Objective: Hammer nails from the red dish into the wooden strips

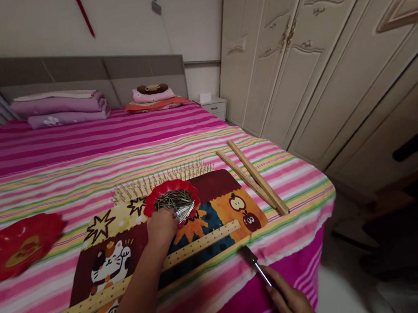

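Note:
My left hand (161, 227) reaches into a red dish (170, 193) heaped with thin metal nails (176, 201); its fingers are closed in a pinch on some of them. My right hand (292, 302) at the bed's near edge grips the handle of a small hammer (255, 263), head resting on the bedspread. A long wooden strip with a row of holes (140, 276) lies across a colourful cat-print mat (157, 234) in front of the dish. Behind the dish lies another strip studded with upright nails (162, 178).
Two plain wooden strips (253, 177) lie at the right of the mat. A second red dish (16, 247) sits at the left. The striped bedspread (79, 157) covers the bed; folded bedding (60, 108) is at the headboard. A wardrobe (326, 56) stands on the right.

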The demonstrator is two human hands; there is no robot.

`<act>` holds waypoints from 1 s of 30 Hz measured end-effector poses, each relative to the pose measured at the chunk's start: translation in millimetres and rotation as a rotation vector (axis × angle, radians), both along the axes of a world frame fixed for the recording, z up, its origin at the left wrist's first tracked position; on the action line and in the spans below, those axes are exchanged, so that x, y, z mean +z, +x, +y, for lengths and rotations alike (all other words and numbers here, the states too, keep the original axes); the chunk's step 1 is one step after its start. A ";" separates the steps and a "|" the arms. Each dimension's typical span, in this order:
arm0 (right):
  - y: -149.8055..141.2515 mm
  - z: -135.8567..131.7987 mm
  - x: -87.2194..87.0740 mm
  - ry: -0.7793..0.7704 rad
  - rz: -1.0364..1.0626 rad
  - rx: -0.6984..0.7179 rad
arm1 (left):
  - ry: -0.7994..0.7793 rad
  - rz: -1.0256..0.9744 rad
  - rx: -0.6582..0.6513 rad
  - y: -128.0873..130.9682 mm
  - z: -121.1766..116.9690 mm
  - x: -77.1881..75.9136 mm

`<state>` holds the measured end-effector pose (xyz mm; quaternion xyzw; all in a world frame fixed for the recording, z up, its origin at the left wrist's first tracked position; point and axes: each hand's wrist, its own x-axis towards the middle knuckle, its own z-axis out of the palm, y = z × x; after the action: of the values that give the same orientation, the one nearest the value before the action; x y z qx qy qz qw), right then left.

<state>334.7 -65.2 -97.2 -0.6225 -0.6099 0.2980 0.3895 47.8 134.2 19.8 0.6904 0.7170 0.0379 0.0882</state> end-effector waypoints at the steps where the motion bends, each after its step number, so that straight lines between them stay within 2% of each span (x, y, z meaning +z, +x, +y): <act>1: 0.0 -0.1 0.0 -0.005 -0.005 0.006 | -0.032 -0.008 -0.004 1.0 2.5 0.8; 8: 1.4 1.0 4.4 -0.015 -0.044 0.051 | -0.013 -0.056 -0.049 1.8 0.9 -0.6; 11: 1.3 0.7 2.7 -0.029 -0.024 0.050 | 0.047 -0.085 -0.019 -3.7 -2.8 -0.6; 17: -2.9 -0.6 -9.2 0.006 0.015 -0.030 | 0.132 -0.345 0.098 -9.0 -12.8 4.0; 22: -4.6 0.4 -4.6 0.027 0.004 -0.058 | 0.139 -0.486 0.137 -10.7 -17.6 6.0; 26: -2.1 1.8 6.1 -0.005 -0.045 0.030 | 0.151 -0.454 0.103 -11.5 -24.4 10.9; 30: -0.1 2.4 10.3 -0.008 -0.113 0.068 | -0.007 -0.293 -0.024 -11.7 -41.4 22.6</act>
<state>334.5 -62.8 -86.8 -0.6190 -0.6505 0.2778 0.3414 36.1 92.9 42.5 0.6857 0.6884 0.1346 0.1947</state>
